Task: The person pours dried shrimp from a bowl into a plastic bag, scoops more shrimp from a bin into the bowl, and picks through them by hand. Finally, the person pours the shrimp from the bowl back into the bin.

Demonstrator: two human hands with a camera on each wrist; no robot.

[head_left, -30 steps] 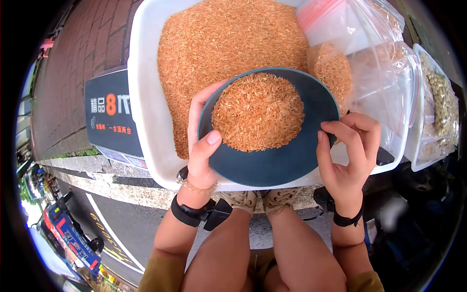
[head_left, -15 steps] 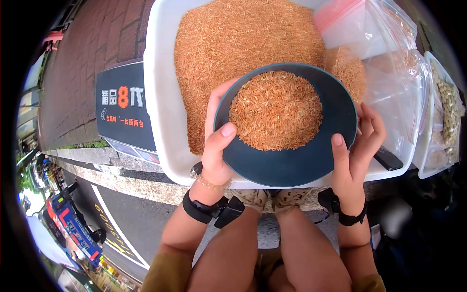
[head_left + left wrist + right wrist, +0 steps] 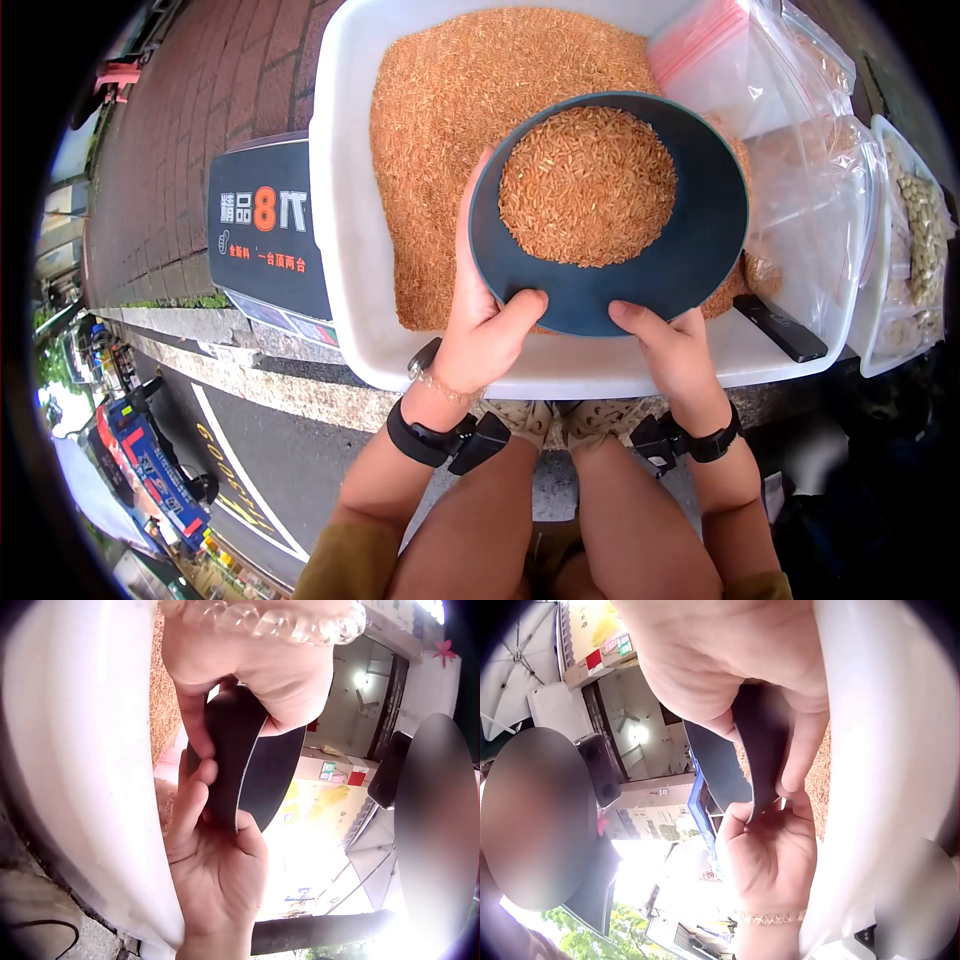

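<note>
A dark blue-grey bowl (image 3: pixel 580 295) with a heap of reddish-brown grain (image 3: pixel 588 187) in it is held above a white tub. My left hand (image 3: pixel 488 325) grips its near left side, thumb over the rim. My right hand (image 3: pixel 680 355) grips the near right side, thumb likewise on the inner wall. In the left wrist view the fingers of both hands curl under the bowl (image 3: pixel 232 742). The right wrist view shows the bowl (image 3: pixel 761 750) pinched between thumbs and fingers, with a little grain visible inside.
The white tub (image 3: pixel 345 300) holds loose grain (image 3: pixel 440 90), clear plastic bags (image 3: pixel 800 180) and a black object (image 3: pixel 780 328) in its near right corner. A dark printed box (image 3: pixel 262 220) stands left of it. Another white tray (image 3: pixel 873 340) with bagged goods lies to the right.
My right hand has moved from the bowl's right side to its near edge and grips there. My left hand has shifted toward the near edge. The bowl has moved a little away from me.
</note>
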